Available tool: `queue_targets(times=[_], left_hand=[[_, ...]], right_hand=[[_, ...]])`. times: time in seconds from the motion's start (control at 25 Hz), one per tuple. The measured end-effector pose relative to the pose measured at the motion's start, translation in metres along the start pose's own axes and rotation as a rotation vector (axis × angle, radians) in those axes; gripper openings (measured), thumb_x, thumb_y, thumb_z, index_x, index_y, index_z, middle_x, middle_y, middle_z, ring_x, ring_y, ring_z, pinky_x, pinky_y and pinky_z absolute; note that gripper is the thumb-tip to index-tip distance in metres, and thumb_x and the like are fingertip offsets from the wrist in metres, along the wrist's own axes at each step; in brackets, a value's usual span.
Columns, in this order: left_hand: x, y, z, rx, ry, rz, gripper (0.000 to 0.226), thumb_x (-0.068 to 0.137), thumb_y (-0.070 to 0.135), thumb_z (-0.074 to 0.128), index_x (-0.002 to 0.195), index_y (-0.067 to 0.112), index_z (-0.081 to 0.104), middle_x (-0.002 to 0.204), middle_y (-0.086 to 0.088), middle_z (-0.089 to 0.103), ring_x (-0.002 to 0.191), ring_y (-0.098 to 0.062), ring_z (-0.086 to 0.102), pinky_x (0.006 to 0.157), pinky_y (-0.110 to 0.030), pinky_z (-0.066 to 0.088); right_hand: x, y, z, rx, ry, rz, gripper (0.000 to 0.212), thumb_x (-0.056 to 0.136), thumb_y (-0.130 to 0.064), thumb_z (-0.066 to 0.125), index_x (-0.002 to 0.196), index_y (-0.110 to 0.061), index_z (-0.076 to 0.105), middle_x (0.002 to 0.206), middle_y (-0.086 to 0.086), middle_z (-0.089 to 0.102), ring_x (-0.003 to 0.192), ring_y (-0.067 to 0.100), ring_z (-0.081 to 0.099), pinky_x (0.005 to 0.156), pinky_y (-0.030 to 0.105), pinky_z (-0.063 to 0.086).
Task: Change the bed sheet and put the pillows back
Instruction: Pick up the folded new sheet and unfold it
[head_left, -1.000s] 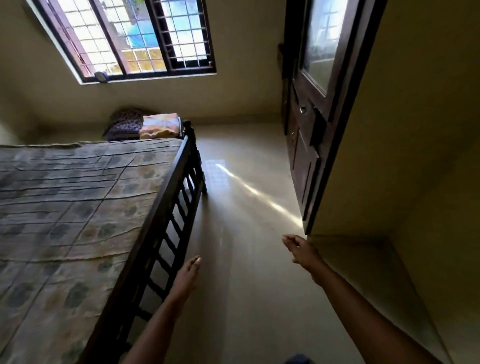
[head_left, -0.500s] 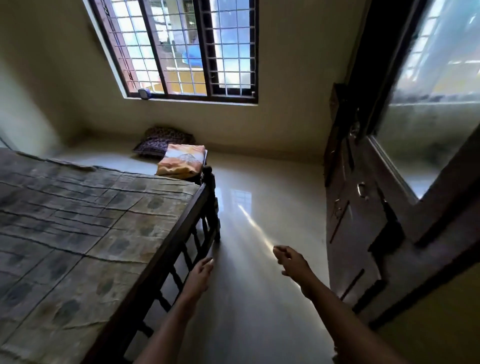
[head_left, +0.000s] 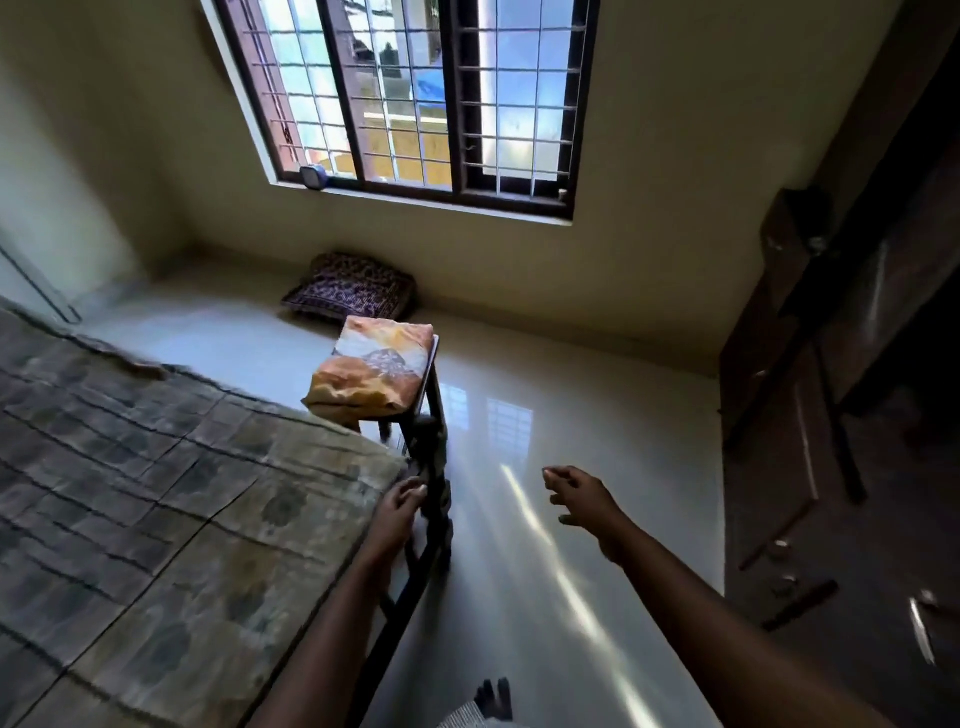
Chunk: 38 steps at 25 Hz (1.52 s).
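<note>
A bare patterned mattress (head_left: 171, 519) fills the left of the view inside a dark wooden bed frame (head_left: 431, 467). Beyond the bed's far corner, a folded orange and white sheet (head_left: 371, 371) lies on a small dark stool (head_left: 428, 379). Dark patterned pillows (head_left: 353, 286) lie on the floor under the window. My left hand (head_left: 400, 512) hangs beside the frame's corner post with relaxed fingers, holding nothing. My right hand (head_left: 579, 493) reaches forward over the floor, fingers loosely curled and empty.
A dark wooden wardrobe (head_left: 831, 441) with a mirrored door stands along the right. A barred window (head_left: 415, 98) is in the far wall, with a small object (head_left: 312, 176) on its sill. Glossy pale floor (head_left: 545, 467) runs between bed and wardrobe.
The view has moved forward along the bed towards the window. Both hands have moved closer to the bed's far corner; the sheet and pillows now look nearer.
</note>
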<state>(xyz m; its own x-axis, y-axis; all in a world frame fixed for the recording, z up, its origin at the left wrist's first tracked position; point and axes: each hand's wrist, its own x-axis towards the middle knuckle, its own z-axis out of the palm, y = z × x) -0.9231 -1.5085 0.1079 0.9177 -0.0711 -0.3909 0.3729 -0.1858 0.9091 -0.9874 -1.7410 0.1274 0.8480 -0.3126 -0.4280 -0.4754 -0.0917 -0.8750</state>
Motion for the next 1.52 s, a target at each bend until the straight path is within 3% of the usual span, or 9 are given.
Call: queue_targets(times=[0.16, 0.32, 0.52, 0.72, 0.96, 1.12, 1.28, 1.36, 1.52], left_hand=[[0.108, 0.044, 0.017, 0.019, 0.016, -0.006, 0.03, 0.096, 0.007, 0.046, 0.124, -0.003, 0.052, 0.117, -0.02, 0.059, 0.099, -0.018, 0.052, 0.065, -0.021, 0.045], [0.196, 0.063, 0.037, -0.047, 0.061, -0.087, 0.031, 0.098, 0.022, 0.045, 0.125, 0.008, 0.052, 0.109, -0.017, 0.059, 0.088, -0.02, 0.051, 0.058, -0.024, 0.037], [0.31, 0.085, 0.063, -0.254, 0.269, -0.24, 0.036, 0.099, 0.024, 0.042, 0.13, 0.007, 0.046, 0.097, -0.006, 0.054, 0.086, -0.02, 0.051, 0.068, -0.029, 0.041], [0.369, 0.105, 0.086, -0.604, 0.437, -0.428, 0.041, 0.1, 0.025, 0.041, 0.138, 0.012, 0.036, 0.137, -0.014, 0.045, 0.125, -0.032, 0.044, 0.1, -0.048, 0.037], [0.45, 0.097, 0.107, -1.095, 0.61, -0.599, 0.05, 0.099, 0.031, 0.037, 0.141, 0.005, 0.031, 0.147, -0.015, 0.035, 0.136, -0.031, 0.033, 0.108, -0.042, 0.029], [0.521, 0.082, 0.098, -1.46, 0.751, -0.649, 0.058, 0.098, 0.038, 0.037, 0.143, 0.003, 0.026, 0.15, -0.012, 0.03, 0.138, -0.027, 0.031, 0.109, -0.039, 0.03], [0.579, 0.064, 0.082, -1.761, 1.014, -0.665, 0.059, 0.095, 0.04, 0.044, 0.143, 0.009, 0.03, 0.151, -0.008, 0.028, 0.138, -0.02, 0.03, 0.108, -0.032, 0.031], [0.593, 0.057, 0.074, -1.863, 1.131, -0.636, 0.058, 0.091, 0.044, 0.05, 0.141, 0.02, 0.036, 0.149, -0.002, 0.032, 0.135, -0.016, 0.032, 0.104, -0.026, 0.031], [0.592, 0.054, 0.066, -1.866, 1.142, -0.618, 0.061, 0.082, 0.048, 0.06, 0.136, 0.024, 0.044, 0.141, 0.001, 0.042, 0.117, -0.015, 0.046, 0.084, -0.025, 0.038]], right_hand=[[0.103, -0.053, -0.01, -0.039, -0.014, -0.002, 0.017, 0.094, -0.034, 0.051, 0.107, -0.025, 0.058, 0.108, -0.004, 0.06, 0.098, 0.016, 0.059, 0.083, 0.033, 0.05], [0.193, -0.08, -0.012, -0.072, -0.07, 0.02, 0.019, 0.094, -0.033, 0.051, 0.109, -0.025, 0.058, 0.11, -0.002, 0.06, 0.096, 0.015, 0.059, 0.081, 0.031, 0.049], [0.334, -0.133, -0.01, -0.166, -0.26, 0.044, 0.024, 0.095, -0.032, 0.05, 0.114, -0.021, 0.059, 0.111, 0.002, 0.06, 0.096, 0.016, 0.058, 0.073, 0.025, 0.048], [0.459, -0.206, 0.001, -0.387, -0.502, -0.005, 0.023, 0.096, -0.029, 0.049, 0.113, -0.02, 0.061, 0.107, 0.003, 0.063, 0.09, 0.016, 0.06, 0.067, 0.022, 0.045], [0.57, -0.251, 0.065, -0.68, -0.704, -0.028, 0.021, 0.095, -0.027, 0.049, 0.109, -0.019, 0.062, 0.095, 0.001, 0.065, 0.075, 0.009, 0.06, 0.058, 0.016, 0.042], [0.629, -0.259, 0.112, -0.831, -0.753, -0.051, 0.017, 0.095, -0.024, 0.049, 0.104, -0.019, 0.063, 0.09, 0.001, 0.067, 0.072, 0.011, 0.06, 0.053, 0.013, 0.039], [0.666, -0.253, 0.149, -0.993, -0.868, -0.015, 0.018, 0.095, -0.024, 0.048, 0.104, -0.019, 0.063, 0.087, 0.0, 0.067, 0.068, 0.009, 0.061, 0.055, 0.012, 0.039], [0.675, -0.246, 0.161, -0.967, -0.886, 0.08, 0.019, 0.096, -0.023, 0.047, 0.106, -0.018, 0.063, 0.087, 0.0, 0.067, 0.065, 0.007, 0.06, 0.054, 0.013, 0.04], [0.687, -0.237, 0.178, -0.818, -0.863, 0.312, 0.019, 0.096, -0.025, 0.05, 0.106, -0.014, 0.061, 0.089, 0.004, 0.065, 0.069, 0.012, 0.059, 0.06, 0.019, 0.044]])
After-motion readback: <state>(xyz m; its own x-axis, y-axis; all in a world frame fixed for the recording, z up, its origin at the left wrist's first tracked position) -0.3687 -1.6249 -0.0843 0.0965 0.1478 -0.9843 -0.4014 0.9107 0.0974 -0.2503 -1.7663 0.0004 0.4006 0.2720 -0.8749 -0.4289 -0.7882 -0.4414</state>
